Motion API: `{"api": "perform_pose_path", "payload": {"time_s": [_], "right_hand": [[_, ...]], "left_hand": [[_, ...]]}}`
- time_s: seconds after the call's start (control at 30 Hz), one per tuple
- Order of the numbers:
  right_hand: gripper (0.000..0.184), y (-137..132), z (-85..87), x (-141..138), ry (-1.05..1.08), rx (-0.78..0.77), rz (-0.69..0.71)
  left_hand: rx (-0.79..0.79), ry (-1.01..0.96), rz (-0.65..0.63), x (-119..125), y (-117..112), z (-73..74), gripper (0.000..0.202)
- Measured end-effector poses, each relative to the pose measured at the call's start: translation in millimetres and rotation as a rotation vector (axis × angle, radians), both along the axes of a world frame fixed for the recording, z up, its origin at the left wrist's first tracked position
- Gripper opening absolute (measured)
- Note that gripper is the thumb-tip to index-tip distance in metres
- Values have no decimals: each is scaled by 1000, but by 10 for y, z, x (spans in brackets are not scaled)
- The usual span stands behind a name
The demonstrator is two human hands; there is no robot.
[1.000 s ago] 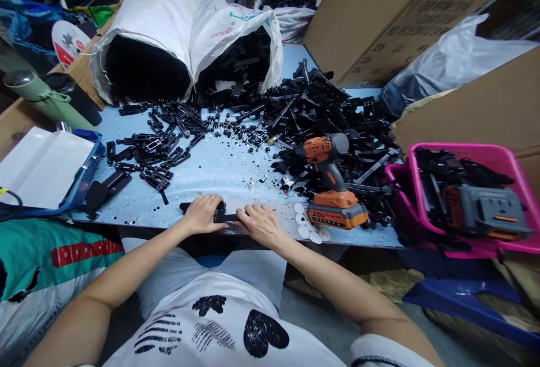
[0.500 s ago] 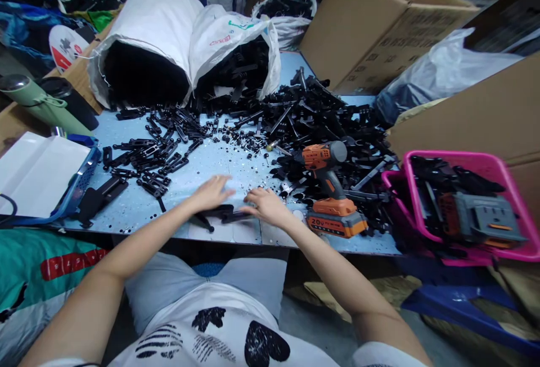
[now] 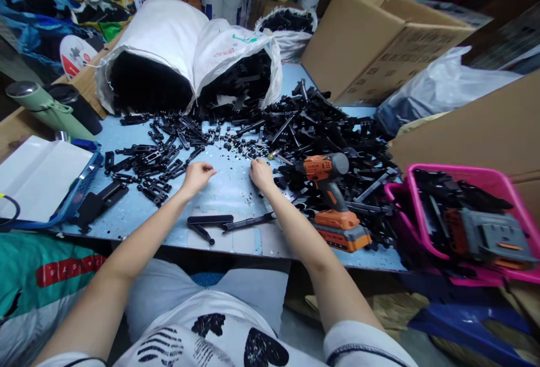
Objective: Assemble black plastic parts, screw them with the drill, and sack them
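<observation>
My left hand (image 3: 197,178) hovers over the middle of the blue tabletop, thumb and fingers pinched around something too small to make out. Beside the pile of small screws and caps (image 3: 247,146), my right hand (image 3: 261,174) has its fingers curled together, and what they hold is hidden. Between my forearms, close to the table's front edge, lies a jointed black plastic bracket (image 3: 228,223) with a short arm angled off at its left. Black link pieces (image 3: 147,159) are heaped left of my left hand. An orange cordless drill (image 3: 333,198) stands on its battery right of my right forearm.
Two white sacks (image 3: 158,23) spill black parts at the back. A large heap of black parts (image 3: 329,119) covers the right side, near a cardboard box (image 3: 358,46). At the right edge sits a pink basket (image 3: 459,170); a blue basket (image 3: 78,187) is at left.
Both hands have moved away from the bracket at the front edge, forward toward the small parts. My fingers, spread before, are now drawn together. The bracket now shows uncovered.
</observation>
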State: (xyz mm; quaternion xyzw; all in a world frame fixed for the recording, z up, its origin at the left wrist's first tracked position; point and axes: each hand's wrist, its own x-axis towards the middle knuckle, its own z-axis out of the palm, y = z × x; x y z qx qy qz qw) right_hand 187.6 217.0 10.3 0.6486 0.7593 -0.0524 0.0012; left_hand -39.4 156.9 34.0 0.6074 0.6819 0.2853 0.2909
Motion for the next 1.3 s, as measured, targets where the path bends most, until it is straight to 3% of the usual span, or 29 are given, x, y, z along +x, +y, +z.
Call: {"api": "perform_pose_path", "payload": {"time_s": [0.07,0.13,0.2,0.3,0.37,0.47,0.57,0.67,0.87,0.97,1.07,1.13,1.23,1.3], "right_hand": [[28,-167,-15,92,46,10,13],[30,-347,15,160,164,43,52],[28,-531,84,180,331,79,120],[18,-795,231,125,529,73,245],[16,-947,334,64,597,29,309],[16,-1117,455,-11,658,-71,315],[20,-1220,520,-43,700,-171,277],[16,-1286,547,-46,699,-255,309],[17,-1393,602,-115,523,-254,452],[24,-1420,614,-188,369,-207,601],[24,-1416,536,-186,289,-187,660],[25,-1417,412,-120,387,-140,688],[27,-1449,159,23,643,-15,756],[31,-1493,-10,100,756,26,751]], "left_hand": [[-68,-427,119,-220,-536,-21,34],[-177,-706,232,-396,-1027,-49,43],[-242,-843,320,-488,-1387,-86,46],[-251,-925,410,-485,-1625,-136,46],[-221,-930,435,-443,-1635,-143,45],[-206,-850,360,-392,-1573,-110,42],[-176,-721,298,-375,-1518,-82,41],[-133,-656,327,-381,-1486,-130,51],[-160,-564,268,-410,-1477,-352,56],[-25,-303,212,-397,-1515,-345,50],[265,55,40,-312,-1586,-263,40],[418,232,-139,-207,-1625,-215,36],[479,405,-391,20,-1617,-194,40],[418,472,-462,190,-1562,-207,49]]}}
